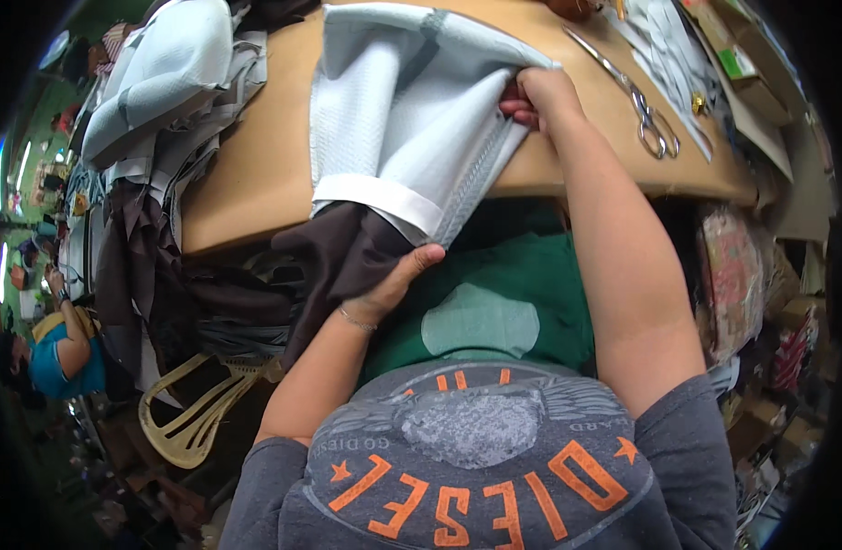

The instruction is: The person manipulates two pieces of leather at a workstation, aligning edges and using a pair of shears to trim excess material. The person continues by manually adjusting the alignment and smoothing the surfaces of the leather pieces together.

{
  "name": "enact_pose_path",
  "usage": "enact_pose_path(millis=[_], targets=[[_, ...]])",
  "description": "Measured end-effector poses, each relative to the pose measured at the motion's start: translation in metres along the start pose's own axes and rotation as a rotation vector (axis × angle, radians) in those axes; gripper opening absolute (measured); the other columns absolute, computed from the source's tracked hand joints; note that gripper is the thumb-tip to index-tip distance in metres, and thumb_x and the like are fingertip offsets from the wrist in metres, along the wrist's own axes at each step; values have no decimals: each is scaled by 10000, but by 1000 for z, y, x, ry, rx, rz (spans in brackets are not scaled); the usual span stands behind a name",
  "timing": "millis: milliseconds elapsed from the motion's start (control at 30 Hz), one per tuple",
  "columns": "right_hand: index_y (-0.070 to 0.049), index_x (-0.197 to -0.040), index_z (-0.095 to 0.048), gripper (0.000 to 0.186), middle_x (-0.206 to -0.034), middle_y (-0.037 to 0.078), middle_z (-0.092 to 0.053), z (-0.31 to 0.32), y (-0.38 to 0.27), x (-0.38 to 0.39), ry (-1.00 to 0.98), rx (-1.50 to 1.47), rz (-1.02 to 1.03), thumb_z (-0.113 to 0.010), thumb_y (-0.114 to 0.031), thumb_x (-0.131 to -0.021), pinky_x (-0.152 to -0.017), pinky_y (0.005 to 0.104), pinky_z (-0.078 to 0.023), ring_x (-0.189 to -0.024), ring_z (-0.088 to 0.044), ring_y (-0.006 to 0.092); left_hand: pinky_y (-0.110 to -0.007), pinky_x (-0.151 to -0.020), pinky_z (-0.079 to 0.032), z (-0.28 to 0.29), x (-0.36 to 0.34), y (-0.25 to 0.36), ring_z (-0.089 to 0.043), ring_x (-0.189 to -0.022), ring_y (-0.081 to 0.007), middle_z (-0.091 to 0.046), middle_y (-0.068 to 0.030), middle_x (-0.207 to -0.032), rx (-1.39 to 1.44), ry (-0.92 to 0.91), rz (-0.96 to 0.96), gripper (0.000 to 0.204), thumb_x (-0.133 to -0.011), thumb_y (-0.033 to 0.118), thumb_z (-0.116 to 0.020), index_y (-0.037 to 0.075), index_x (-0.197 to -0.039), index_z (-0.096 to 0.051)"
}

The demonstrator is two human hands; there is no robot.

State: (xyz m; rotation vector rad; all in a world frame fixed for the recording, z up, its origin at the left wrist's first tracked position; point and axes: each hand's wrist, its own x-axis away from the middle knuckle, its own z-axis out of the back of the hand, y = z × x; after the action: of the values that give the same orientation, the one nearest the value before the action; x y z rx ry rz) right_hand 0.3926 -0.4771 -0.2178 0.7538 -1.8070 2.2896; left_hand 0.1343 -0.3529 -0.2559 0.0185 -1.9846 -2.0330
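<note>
A light grey textured fabric piece lies over the front of the tan table, its far part bulging up in folds. Along its near end runs a white band, and dark brown cloth hangs below that, off the table edge. My right hand pinches the fabric's right edge, fingers curled around it. At the near corner, by the end of the white band, my left hand holds the same piece with the thumb on top; its other fingers are hidden beneath the cloth.
Metal scissors lie on the table at the right, beside light grey fabric strips. A heap of similar fabric pieces is at the left. A yellowish plastic chair stands below it. Another person is at far left.
</note>
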Motion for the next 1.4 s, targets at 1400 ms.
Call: enact_pose_path(millis=[1400], targets=[[25, -987, -553, 210, -889, 84, -611, -24, 83, 86, -383, -374, 270, -527, -124, -842, -646, 248, -459, -728, -574, 139, -440, -859, -359, -17, -60, 89, -477, -1054, -271, -507, -84, -1134, -1244, -217, -767, 494, -775, 432, -535, 110, -1147, -484]])
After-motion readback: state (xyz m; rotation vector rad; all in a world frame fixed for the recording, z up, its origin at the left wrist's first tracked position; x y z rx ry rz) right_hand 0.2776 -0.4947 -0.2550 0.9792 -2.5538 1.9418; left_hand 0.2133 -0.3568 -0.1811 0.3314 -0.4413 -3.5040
